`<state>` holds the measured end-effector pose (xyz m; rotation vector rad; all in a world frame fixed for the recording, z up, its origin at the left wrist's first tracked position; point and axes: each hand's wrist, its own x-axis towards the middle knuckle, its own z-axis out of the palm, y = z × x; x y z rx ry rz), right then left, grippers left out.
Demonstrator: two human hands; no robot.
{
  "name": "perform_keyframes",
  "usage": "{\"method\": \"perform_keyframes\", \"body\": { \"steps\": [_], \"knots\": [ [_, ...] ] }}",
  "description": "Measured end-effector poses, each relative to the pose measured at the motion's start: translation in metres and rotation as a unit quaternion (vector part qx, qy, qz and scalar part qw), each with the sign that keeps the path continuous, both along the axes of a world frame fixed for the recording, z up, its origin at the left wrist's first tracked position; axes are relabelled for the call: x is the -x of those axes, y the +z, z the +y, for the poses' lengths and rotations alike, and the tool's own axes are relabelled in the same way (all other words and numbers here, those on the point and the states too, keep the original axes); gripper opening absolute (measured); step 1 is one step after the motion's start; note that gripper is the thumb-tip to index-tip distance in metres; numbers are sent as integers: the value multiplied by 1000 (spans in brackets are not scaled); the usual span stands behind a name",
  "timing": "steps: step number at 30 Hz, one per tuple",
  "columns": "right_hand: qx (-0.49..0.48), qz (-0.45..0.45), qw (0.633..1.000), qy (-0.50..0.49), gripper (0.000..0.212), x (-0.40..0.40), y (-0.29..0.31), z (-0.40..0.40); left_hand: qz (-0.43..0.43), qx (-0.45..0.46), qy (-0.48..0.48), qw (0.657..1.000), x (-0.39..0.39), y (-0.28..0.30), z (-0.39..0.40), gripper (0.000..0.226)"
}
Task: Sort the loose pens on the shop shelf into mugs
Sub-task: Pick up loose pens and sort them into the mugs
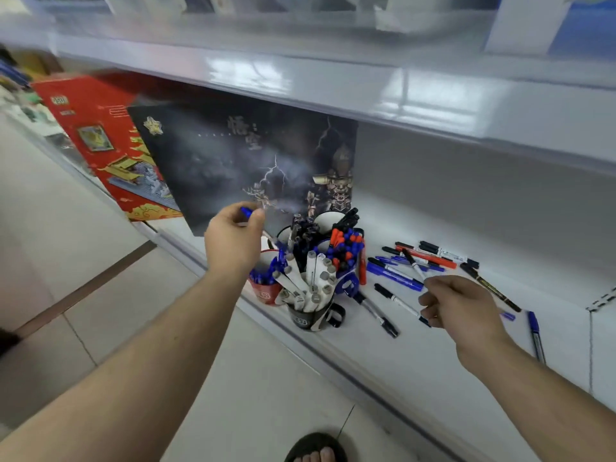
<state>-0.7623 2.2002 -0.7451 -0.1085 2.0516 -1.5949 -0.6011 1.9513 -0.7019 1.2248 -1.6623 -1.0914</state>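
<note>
We see loose marker pens (416, 261), blue, black and red, scattered on the white shelf (433, 355) right of a cluster of mugs: a black mug (308, 320) packed with grey-capped white pens, a red mug (266, 291) with blue pens, and others behind. Our left hand (233, 241) is raised above the red mug, its curled fingers pinching a blue pen (246, 212). Our right hand (463, 311) hovers over the loose pens, fingers loosely curled; we cannot tell whether they hold one.
</note>
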Motion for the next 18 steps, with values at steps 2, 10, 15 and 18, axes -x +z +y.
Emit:
{"method": "perform_keyframes", "body": {
  "steps": [2,10,15,18],
  "knots": [
    [-7,-5,1000,-1,10,0,-7,-1,-20,15,24,999,-2,-9,-14,4],
    [-52,-11,999,-3,12,6,-37,8,-211,78,24,974,2,-42,-37,27],
    [-73,-4,997,15,15,12,-47,13,-492,107,-57,862,4,-58,-43,28],
    [-98,0,995,32,16,20,-53,14,-595,-12,-90,798,7,-63,-44,36]
  ]
}}
